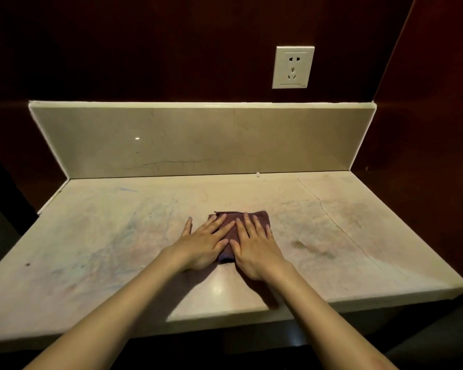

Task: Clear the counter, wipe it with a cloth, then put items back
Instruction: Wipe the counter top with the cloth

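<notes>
I think I am in a home. I see a pale stone counter point(118, 236) with a stone back edge point(187, 140). A white wall plug socket point(293, 67) sits on the dark red-brown wooden wall point(145, 49).

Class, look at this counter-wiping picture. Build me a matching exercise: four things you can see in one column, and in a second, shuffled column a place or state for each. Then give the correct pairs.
Column one:
1. cloth
2. wall socket
3. left hand
4. dark smudge

Column two:
A. white, on the dark wall above the backsplash
B. on the counter, to the right of both hands
C. folded, purplish, pressed flat under two hands
D. flat, fingers straight, thumb spread out onto the bare counter

Pairs: 1-C, 2-A, 3-D, 4-B
</notes>
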A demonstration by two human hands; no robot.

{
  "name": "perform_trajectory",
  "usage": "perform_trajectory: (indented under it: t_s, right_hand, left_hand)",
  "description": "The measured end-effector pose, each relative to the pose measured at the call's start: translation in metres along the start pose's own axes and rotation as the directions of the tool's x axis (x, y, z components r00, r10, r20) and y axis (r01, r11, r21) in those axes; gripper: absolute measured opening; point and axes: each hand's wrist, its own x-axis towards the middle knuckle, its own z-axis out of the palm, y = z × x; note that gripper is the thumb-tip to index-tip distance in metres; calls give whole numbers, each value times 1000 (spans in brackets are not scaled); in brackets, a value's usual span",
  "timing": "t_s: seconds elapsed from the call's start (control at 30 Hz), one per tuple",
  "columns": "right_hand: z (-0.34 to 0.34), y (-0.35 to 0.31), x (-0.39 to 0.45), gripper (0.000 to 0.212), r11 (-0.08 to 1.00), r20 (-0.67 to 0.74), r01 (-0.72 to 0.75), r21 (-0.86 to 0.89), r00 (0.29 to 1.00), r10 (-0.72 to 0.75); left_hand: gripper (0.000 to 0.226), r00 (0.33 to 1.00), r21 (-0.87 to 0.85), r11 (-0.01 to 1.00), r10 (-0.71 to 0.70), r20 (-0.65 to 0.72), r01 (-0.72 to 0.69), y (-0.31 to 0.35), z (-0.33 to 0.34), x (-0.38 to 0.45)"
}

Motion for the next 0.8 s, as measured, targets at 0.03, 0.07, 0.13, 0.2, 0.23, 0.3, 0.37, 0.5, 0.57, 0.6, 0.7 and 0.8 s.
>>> perform_trajectory:
  t_s: [0.03,0.07,0.13,0.2,0.23,0.3,0.37,0.5,0.57,0.6,0.7,0.8]
  right_hand:
    - [-1,-1,10,60,1000,1,-5,-5,1000,5]
    - [-2,-1,20,60,1000,3,-10,-10,1000,10]
    - [-5,-2,38,60,1000,7,-18,-20,1000,18]
    - [-7,-3,54,60,999,8,-19,-27,1000,19]
    - [-8,-4,62,60,999,9,-18,-26,1000,18]
    - [-11,-4,75,59,999,7,-21,-26,1000,21]
    - [-13,-3,88,59,999,5,-26,-25,1000,26]
    - [-16,-3,114,59,999,12,-41,-21,999,41]
    - [-18,-2,128,59,999,9,-46,-23,999,46]
    - [-18,-1,133,59,999,7,-46,-26,999,46]
    - [-21,1,149,59,998,10,-50,-32,999,50]
    - [-23,2,160,58,997,7,-65,-41,998,65]
  left_hand:
    - [51,1000,0,1000,1,-3,-1,-6,-3,8]
    - [51,1000,0,1000,4,-4,-4,-12,-6,15]
    - [51,1000,-1,1000,8,-2,-8,-23,-11,29]
    - [51,1000,-7,1000,15,-5,-15,-34,-16,42]
    - [51,1000,-9,1000,19,-7,-19,-39,-18,48]
    - [51,1000,-14,1000,24,-14,-25,-48,-22,59]
    - [51,1000,-17,1000,24,-12,-25,-56,-25,70]
    - [51,1000,-18,1000,18,-8,-18,-69,-34,91]
    - [50,1000,-16,1000,11,-10,-11,-74,-38,102]
    - [50,1000,-14,1000,7,-12,-7,-75,-39,106]
    - [50,1000,-10,1000,2,-11,-2,-81,-43,120]
    - [50,1000,-12,1000,8,-18,-8,-85,-47,131]
